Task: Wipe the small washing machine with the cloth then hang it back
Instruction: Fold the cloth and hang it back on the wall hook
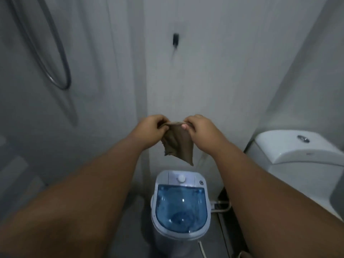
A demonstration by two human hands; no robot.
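Left hand (151, 130) and right hand (200, 130) each pinch a top corner of the cloth (176, 144), spreading it above the washer (179, 203), likely to reach the hook (175, 40)

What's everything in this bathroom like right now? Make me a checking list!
surface: grey floor, machine standing on it.
job's things: brown cloth hangs above the small washing machine, not touching it; blue lid shut.
clutter: nothing seen.
grips: left hand and right hand each pinch the cloth's top edge.
cables: white pipes beside the machine.
surroundings: toilet tank right, shower hose left, dark wall fitting above.
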